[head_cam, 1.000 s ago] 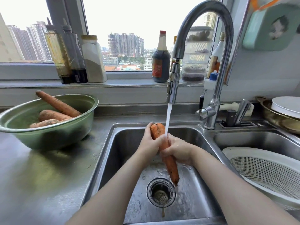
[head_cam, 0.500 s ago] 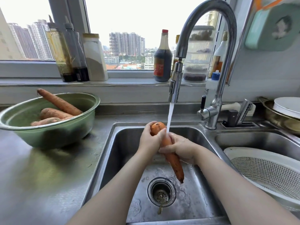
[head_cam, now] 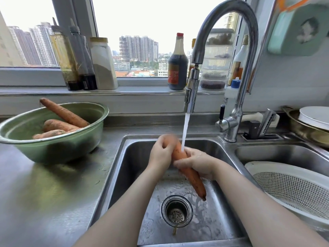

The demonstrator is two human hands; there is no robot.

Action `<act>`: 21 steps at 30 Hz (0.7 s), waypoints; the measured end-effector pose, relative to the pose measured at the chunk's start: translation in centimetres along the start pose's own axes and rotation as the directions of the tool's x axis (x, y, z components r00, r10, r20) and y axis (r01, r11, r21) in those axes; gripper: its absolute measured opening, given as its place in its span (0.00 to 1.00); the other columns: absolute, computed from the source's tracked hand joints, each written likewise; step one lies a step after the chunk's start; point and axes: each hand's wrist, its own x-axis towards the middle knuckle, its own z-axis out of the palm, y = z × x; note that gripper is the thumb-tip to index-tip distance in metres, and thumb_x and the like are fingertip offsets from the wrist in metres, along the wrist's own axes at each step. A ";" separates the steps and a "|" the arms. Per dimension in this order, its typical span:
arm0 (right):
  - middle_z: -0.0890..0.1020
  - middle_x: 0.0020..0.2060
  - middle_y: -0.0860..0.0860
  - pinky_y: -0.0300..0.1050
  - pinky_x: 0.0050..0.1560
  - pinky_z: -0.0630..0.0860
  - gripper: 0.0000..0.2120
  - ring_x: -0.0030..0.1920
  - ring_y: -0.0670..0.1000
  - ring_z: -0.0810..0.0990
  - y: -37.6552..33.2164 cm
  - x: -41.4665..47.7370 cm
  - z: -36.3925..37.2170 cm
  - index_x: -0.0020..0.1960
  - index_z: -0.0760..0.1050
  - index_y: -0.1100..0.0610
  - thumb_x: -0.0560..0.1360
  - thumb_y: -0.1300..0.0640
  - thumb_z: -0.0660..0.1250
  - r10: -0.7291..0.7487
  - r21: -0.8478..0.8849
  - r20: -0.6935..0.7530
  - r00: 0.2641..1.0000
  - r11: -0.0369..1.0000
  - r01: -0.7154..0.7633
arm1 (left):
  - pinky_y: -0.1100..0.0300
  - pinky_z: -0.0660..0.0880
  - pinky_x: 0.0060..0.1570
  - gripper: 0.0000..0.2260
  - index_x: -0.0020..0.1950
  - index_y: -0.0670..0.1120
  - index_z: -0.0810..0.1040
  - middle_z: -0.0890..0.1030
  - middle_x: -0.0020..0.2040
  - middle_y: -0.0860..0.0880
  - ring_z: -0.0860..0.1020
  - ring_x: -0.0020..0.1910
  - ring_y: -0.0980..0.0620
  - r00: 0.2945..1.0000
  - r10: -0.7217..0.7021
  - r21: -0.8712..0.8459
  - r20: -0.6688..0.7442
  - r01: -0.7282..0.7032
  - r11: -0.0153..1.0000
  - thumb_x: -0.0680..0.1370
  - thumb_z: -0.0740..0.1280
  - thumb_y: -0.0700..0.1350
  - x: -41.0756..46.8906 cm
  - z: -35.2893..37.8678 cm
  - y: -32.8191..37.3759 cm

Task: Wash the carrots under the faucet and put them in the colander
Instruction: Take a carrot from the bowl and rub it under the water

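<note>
- sink: smooth wet stainless steel, with a round perforated drain just below the carrot tip. A drop here hits dirty steel, so rewash.
- carrot: long orange taper, wet. It's held tip-down over the left basin, thick end up by the water stream. Slick skin plus the taper means it may squirt out downward if squeezed.
- right hand: wet grip wrapped round the mid-shaft.
- left hand: grip curled over the thick end. Motion-blurred, so finger detail is unclear.
- The stream lands where the hands meet, so splash onto the worktop (brushed steel) is likely.
- colander: white plastic, fine mesh, sitting in the right basin. Looks light, so a tossed carrot could skid or tip it.
- green bowl: glossy, round. It holds three dirty carrots, one poking past the rim. That one may roll out when the others are pulled.
- faucet: chrome gooseneck. The sauce bottle on the sill is well apart, low risk.
</note>
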 end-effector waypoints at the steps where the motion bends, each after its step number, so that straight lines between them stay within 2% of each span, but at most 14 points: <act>1: 0.83 0.43 0.54 0.48 0.41 0.80 0.11 0.40 0.52 0.83 0.0 -0.1 0.1 0.59 0.77 0.54 0.79 0.64 0.71 -0.001 -0.017 -0.004 1.000 1.000 0.000 | 0.64 0.76 0.46 0.09 0.63 0.52 0.78 0.82 0.54 0.53 0.80 0.53 0.55 1.000 0.008 0.029 0.003 -0.008 1.000 0.84 0.66 0.51 0.1 -0.1 0.0; 4: 0.83 0.43 0.54 0.47 0.39 0.81 0.07 0.40 0.52 0.84 0.0 -0.5 0.1 0.59 0.76 0.53 0.82 0.56 0.70 -0.015 -0.069 -0.013 1.000 0.998 0.014 | 0.67 0.75 0.42 0.11 0.68 0.53 0.75 0.80 0.59 0.51 0.79 0.53 0.54 0.991 -0.040 0.085 0.129 0.029 0.996 0.86 0.62 0.51 0.4 -0.8 -0.3; 5: 0.83 0.44 0.55 0.48 0.40 0.82 0.10 0.40 0.53 0.85 0.0 -0.5 0.0 0.60 0.75 0.54 0.82 0.51 0.69 0.002 -0.074 -0.037 0.999 0.997 -0.005 | 0.66 0.77 0.43 0.13 0.71 0.54 0.73 0.79 0.62 0.50 0.79 0.54 0.53 0.979 -0.068 0.111 0.194 0.047 0.993 0.86 0.61 0.50 0.5 -1.1 -0.3; 7: 0.83 0.46 0.57 0.51 0.42 0.82 0.17 0.40 0.55 0.85 0.2 -0.3 -0.1 0.61 0.73 0.55 0.82 0.43 0.68 0.062 -0.075 -0.093 0.994 0.995 -0.070 | 0.58 0.80 0.56 0.18 0.76 0.58 0.70 0.76 0.68 0.48 0.80 0.59 0.50 0.948 -0.100 0.141 0.301 0.059 0.988 0.86 0.61 0.50 0.7 -1.7 -0.5; 8: 0.83 0.44 0.58 0.52 0.42 0.82 0.20 0.38 0.55 0.84 0.4 0.0 -0.3 0.61 0.73 0.56 0.82 0.39 0.66 0.085 -0.069 -0.111 0.990 0.993 -0.093 | 0.53 0.79 0.63 0.19 0.77 0.60 0.68 0.76 0.69 0.47 0.80 0.61 0.49 0.937 -0.107 0.131 0.332 0.067 0.989 0.86 0.62 0.50 0.8 -1.9 -0.6; 10: 0.84 0.39 0.57 0.53 0.41 0.81 0.24 0.35 0.55 0.82 0.6 0.3 -0.3 0.61 0.76 0.56 0.84 0.36 0.58 0.108 -0.062 -0.149 0.983 0.991 -0.118 | 0.52 0.76 0.68 0.21 0.78 0.60 0.69 0.77 0.70 0.48 0.79 0.64 0.49 0.925 -0.106 0.083 0.364 0.081 0.993 0.86 0.63 0.48 0.8 -2.1 -0.6; 12: 0.86 0.36 0.56 0.50 0.39 0.80 0.28 0.33 0.54 0.82 0.4 0.3 -0.4 0.57 0.80 0.52 0.85 0.35 0.50 0.107 -0.110 -0.230 0.967 0.985 -0.135 | 0.60 0.77 0.62 0.18 0.76 0.57 0.73 0.79 0.68 0.49 0.80 0.63 0.52 0.934 -0.089 0.068 0.346 0.069 0.995 0.85 0.64 0.47 0.5 -1.9 -0.2; 14: 0.87 0.36 0.56 0.48 0.38 0.80 0.31 0.34 0.56 0.82 0.0 0.0 -0.4 0.52 0.83 0.52 0.86 0.34 0.47 0.111 -0.141 -0.279 0.954 0.978 -0.154 | 0.66 0.76 0.49 0.14 0.70 0.54 0.78 0.82 0.62 0.49 0.81 0.55 0.54 0.950 -0.057 0.073 0.307 0.036 0.997 0.84 0.66 0.47 0.3 -1.6 -0.1; 16: 0.86 0.34 0.56 0.48 0.37 0.80 0.33 0.33 0.56 0.82 -0.1 -0.1 -0.4 0.52 0.84 0.56 0.86 0.36 0.47 0.101 -0.172 -0.260 0.960 0.974 -0.149 | 0.65 0.76 0.39 0.10 0.64 0.53 0.80 0.82 0.56 0.47 0.80 0.46 0.53 0.963 -0.058 0.079 0.262 0.039 0.996 0.82 0.69 0.47 0.2 -1.3 0.1; 18: 0.85 0.34 0.56 0.49 0.37 0.80 0.30 0.31 0.56 0.81 0.0 -0.1 -0.4 0.55 0.83 0.54 0.86 0.35 0.50 0.071 -0.189 -0.209 0.975 0.976 -0.111 | 0.62 0.77 0.34 0.07 0.58 0.52 0.81 0.82 0.53 0.45 0.79 0.41 0.51 0.975 -0.083 0.080 0.207 0.068 0.994 0.81 0.70 0.47 0.2 -1.1 0.2; 21: 0.84 0.37 0.53 0.48 0.37 0.79 0.22 0.33 0.53 0.81 0.2 0.1 -0.6 0.57 0.81 0.50 0.81 0.33 0.61 0.021 -0.177 -0.120 0.993 0.983 -0.042 | 0.63 0.76 0.31 0.05 0.56 0.51 0.82 0.83 0.52 0.48 0.80 0.42 0.52 0.988 -0.112 0.053 0.106 0.107 0.993 0.83 0.68 0.48 0.3 -1.0 0.6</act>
